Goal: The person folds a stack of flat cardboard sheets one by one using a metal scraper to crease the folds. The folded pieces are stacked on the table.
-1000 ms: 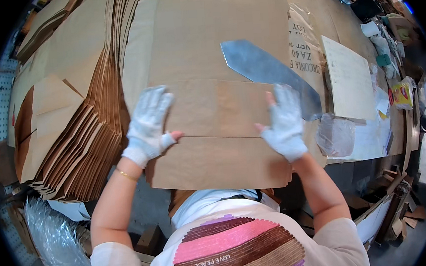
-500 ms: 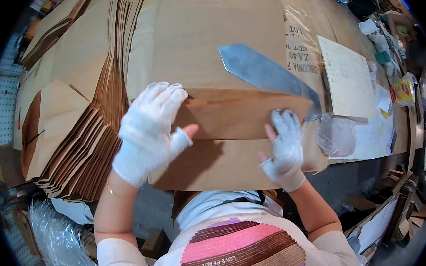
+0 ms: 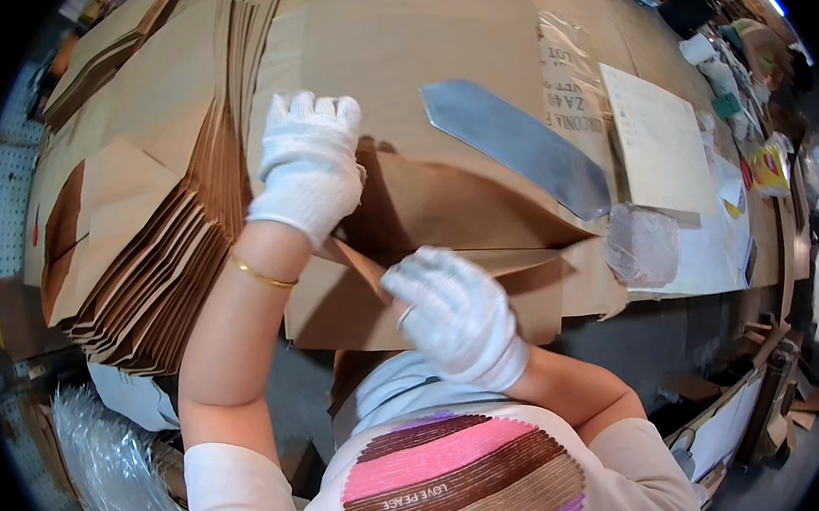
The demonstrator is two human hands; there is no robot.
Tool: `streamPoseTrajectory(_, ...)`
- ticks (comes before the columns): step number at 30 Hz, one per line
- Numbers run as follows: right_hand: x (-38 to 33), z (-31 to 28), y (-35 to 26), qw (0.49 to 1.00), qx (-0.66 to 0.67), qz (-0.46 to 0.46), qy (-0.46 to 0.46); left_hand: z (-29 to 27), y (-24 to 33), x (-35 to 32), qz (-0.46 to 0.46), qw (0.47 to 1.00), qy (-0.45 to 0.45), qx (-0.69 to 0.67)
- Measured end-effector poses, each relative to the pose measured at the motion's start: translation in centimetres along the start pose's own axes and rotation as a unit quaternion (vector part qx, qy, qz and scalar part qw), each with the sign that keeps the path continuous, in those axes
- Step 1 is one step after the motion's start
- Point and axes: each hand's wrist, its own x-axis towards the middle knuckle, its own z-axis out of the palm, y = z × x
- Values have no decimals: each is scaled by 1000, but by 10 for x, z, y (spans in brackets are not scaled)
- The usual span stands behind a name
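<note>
In front of me a brown paper bag (image 3: pixel 463 200) lies across the table with its end spread apart, its inside showing dark between two layers. My left hand (image 3: pixel 312 158), in a white glove with bare fingertips, is closed at the bag's left end by the raised far layer; its thumb is hidden. My right hand (image 3: pixel 457 317), gloved the same way, reaches across to the left and pinches the near layer's edge. A flat, pointed grey metal plate (image 3: pixel 521 148) lies just beyond the bag.
To the left stands a fanned stack of brown paper bags (image 3: pixel 145 274). On the right are a white board (image 3: pixel 653 139), a crumpled clear plastic bag (image 3: pixel 643 247) and a yellow packet (image 3: pixel 769 166). Clear plastic wrap (image 3: pixel 110 457) hangs at the lower left. Another person (image 3: pixel 763 46) is at the far right.
My right hand has moved left from the bag's right side to its near layer. My left hand has moved farther away and curled. The folded bag end has opened up between them.
</note>
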Motion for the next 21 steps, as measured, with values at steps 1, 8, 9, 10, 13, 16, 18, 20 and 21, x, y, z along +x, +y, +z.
streamPoseTrajectory(1, -7, -1, -5, 999, 14, 2, -30, 10, 10, 5, 4, 994, 58, 95)
streamPoseTrajectory(8, -122, -36, 86, 810, 378, 368, 255, -8, 58, -81, 112, 983, -138, -38)
streamPoseTrajectory(9, -144, -25, 99, 692, 462, 442, 336, -8, 73, -104, 74, 969, -227, -56)
streamPoseTrajectory(10, -148, -19, 105, 759, 428, 399, 284, 3, 84, -132, 93, 977, -127, -144)
streamPoseTrajectory(13, -151, -18, 114, 788, 476, 338, 196, 42, 96, -166, 135, 959, -58, -244)
streamPoseTrajectory(16, -144, -24, 115, 775, 508, 324, 189, 57, 105, -151, 164, 898, -95, -396)
streamPoseTrajectory(18, -145, -27, 122, 753, 530, 331, 204, 54, 119, -110, 248, 878, -161, -376)
streamPoseTrajectory(20, -138, -27, 127, 744, 554, 315, 202, 60, 137, -87, 372, 891, -80, -249)
streamPoseTrajectory(21, -131, -29, 129, 748, 560, 299, 195, 74, 148, -83, 393, 885, -103, -227)
